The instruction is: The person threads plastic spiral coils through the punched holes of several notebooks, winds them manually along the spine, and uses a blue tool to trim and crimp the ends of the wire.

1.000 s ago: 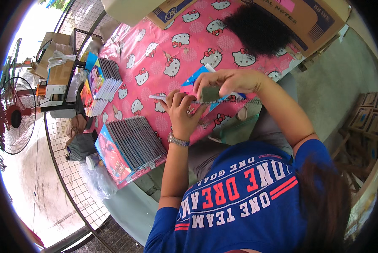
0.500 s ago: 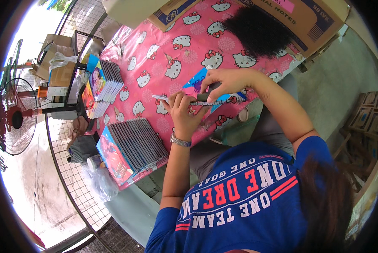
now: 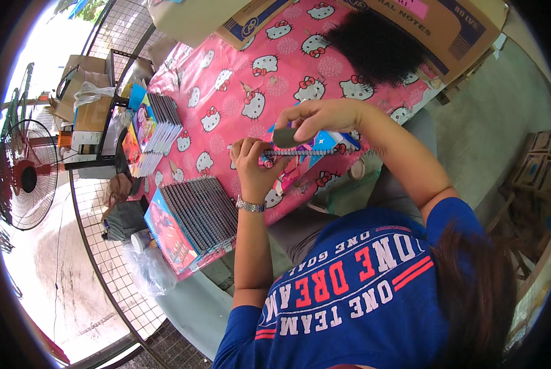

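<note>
My left hand (image 3: 254, 165) is closed on one end of a colourful notebook (image 3: 318, 145), pinching its bound edge. A dark wire spiral (image 3: 334, 151) runs along that edge, and its loose end sticks out past the right corner. In my right hand (image 3: 331, 117) is a dark, flat, rounded piece (image 3: 286, 138), held just above the bound edge close to my left fingers. Its exact kind is unclear. My right forearm passes over the notebook's right end.
Spiral notebooks (image 3: 195, 215) stand stacked at the table's near left, with another pile (image 3: 155, 126) beyond. Black wire spirals (image 3: 377, 46) lie heaped by a cardboard box (image 3: 447, 37) at the far right. A pink patterned cloth (image 3: 226, 123) covers the table. A fan (image 3: 28, 175) stands left.
My right hand has moved left along the bound edge with the dark piece, which is now more exposed. The notebook has shifted and tilted, showing more of its cover below the spiral.
</note>
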Motion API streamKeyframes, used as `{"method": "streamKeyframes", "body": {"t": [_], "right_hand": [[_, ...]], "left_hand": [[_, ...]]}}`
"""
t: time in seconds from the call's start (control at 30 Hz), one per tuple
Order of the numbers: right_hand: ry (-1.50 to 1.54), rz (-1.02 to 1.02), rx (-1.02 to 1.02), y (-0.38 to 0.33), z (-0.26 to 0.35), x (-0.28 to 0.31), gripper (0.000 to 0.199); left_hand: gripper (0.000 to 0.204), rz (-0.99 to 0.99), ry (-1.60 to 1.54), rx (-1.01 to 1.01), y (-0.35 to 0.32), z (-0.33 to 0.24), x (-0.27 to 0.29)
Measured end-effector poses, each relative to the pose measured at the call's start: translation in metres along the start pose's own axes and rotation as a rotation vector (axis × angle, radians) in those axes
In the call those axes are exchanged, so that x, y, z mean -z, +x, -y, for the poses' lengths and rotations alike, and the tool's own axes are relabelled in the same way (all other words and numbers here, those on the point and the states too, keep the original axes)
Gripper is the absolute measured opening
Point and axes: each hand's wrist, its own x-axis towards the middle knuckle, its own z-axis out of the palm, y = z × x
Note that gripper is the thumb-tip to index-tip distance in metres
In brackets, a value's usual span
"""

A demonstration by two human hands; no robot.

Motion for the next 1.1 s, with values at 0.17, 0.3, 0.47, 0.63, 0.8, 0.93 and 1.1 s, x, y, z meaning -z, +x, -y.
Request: {"method": "streamKeyframes", "body": {"t": [0.17, 0.3, 0.47, 0.63, 0.8, 0.93, 1.1], "right_hand": [[-0.221, -0.068, -0.052, -0.011, 0.001, -0.002, 0.045], [-0.076, 0.053, -0.041, -0.012, 0.005, -0.003, 0.047], [0.071, 0.052, -0.055, -0.002, 0.004, -0.005, 0.048], [0.452, 0.147, -0.017, 0.008, 0.002, -0.007, 0.049], [-0.07, 0.051, -0.063, 0.027, 0.005, -0.001, 0.046], [0.028, 0.1, -0.061, 0.035, 0.01, -0.003, 0.041], [0.27, 0.173, -0.022, 0.033, 0.003, 0.001, 0.044]], "left_hand": [[0.043, -0.007, -0.053, 0.04, -0.001, -0.01, -0.008], [0.044, 0.023, -0.071, 0.056, -0.001, -0.011, -0.011], [0.044, 0.032, -0.092, 0.107, -0.006, -0.007, -0.003], [0.041, 0.078, -0.164, 0.187, -0.01, 0.002, 0.006], [0.039, 0.02, -0.139, 0.124, -0.006, 0.009, 0.016], [0.036, 0.091, -0.239, 0.224, -0.008, 0.024, 0.014], [0.035, 0.125, -0.409, 0.327, -0.008, 0.03, 0.01]]}}
